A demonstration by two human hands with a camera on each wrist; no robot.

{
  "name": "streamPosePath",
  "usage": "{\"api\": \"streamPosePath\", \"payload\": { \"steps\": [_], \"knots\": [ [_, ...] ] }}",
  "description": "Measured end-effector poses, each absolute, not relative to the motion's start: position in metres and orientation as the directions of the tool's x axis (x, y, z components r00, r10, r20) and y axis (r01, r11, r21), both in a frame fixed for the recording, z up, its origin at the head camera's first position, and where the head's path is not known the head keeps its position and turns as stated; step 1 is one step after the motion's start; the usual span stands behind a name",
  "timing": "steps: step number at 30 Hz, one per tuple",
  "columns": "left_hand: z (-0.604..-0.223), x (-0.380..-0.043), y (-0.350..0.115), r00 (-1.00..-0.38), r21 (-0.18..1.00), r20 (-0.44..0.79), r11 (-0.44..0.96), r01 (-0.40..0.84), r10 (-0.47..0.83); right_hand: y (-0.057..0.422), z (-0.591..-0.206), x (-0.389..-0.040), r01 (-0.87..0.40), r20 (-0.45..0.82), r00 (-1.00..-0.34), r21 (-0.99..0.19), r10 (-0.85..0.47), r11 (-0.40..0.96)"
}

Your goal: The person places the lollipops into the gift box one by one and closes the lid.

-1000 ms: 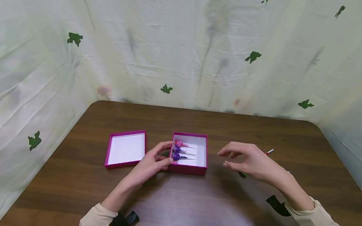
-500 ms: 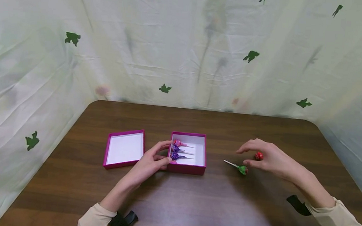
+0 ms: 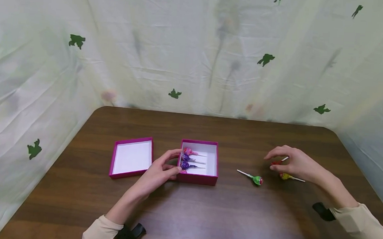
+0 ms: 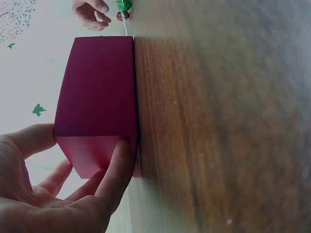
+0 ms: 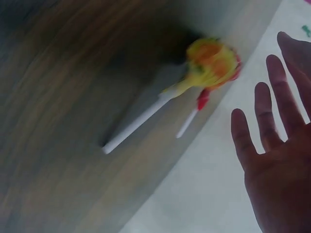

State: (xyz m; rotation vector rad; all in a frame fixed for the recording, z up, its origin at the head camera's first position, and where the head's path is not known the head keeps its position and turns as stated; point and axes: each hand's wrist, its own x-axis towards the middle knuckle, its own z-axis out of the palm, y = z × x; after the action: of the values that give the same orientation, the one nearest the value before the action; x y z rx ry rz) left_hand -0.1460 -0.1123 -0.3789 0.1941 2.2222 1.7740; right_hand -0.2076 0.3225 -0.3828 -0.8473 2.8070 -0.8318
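Note:
My left hand (image 3: 158, 172) holds the left side of an open magenta box (image 3: 197, 179), its thumb and forefinger at the rim. In the left wrist view, other fingers (image 4: 118, 165) lie along the outer wall. Inside the box are pink and purple lollipops (image 3: 185, 165), heads to the left, sticks to the right. On the right, my right hand (image 3: 295, 163) is over the table with relaxed fingers and nothing in them. Close beneath it lie a yellow lollipop (image 5: 209, 63) and a red lollipop (image 5: 202, 99), partly hidden by the hand in the head view.
A green lollipop (image 3: 257, 180) lies between the box and my right hand, stick toward the box. The magenta lid (image 3: 133, 157), white inside up, lies left of the box. A pale leaf-patterned cloth (image 3: 195, 54) hangs behind the brown table (image 3: 185, 214).
My right hand has moved right, away from the box and past the green lollipop, to the yellow and red ones. The left hand stays at the box.

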Motion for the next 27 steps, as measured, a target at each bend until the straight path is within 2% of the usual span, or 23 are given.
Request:
{"api": "streamPosePath", "payload": {
  "steps": [6, 12, 19, 27],
  "knots": [
    [-0.378, -0.145, -0.113, -0.947, 0.967, -0.152, 0.239, -0.083, 0.284, 0.332, -0.388, -0.215, -0.477, 0.048, -0.852, -0.484, -0.522, 0.734],
    [-0.377, -0.145, -0.112, -0.947, 0.968, -0.152, 0.238, -0.085, 0.282, 0.341, -0.394, -0.219, -0.471, 0.017, -0.842, -0.51, -0.539, 0.72],
    [-0.377, -0.145, -0.112, -0.946, 0.966, -0.16, 0.242, -0.091, 0.282, 0.35, -0.402, -0.222, -0.397, -0.042, -0.872, -0.52, -0.487, 0.756],
    [-0.375, -0.144, -0.112, -0.947, 0.963, -0.162, 0.253, -0.091, 0.277, 0.349, -0.407, -0.223, -0.367, -0.038, -0.888, -0.544, -0.459, 0.754]
  ]
}}
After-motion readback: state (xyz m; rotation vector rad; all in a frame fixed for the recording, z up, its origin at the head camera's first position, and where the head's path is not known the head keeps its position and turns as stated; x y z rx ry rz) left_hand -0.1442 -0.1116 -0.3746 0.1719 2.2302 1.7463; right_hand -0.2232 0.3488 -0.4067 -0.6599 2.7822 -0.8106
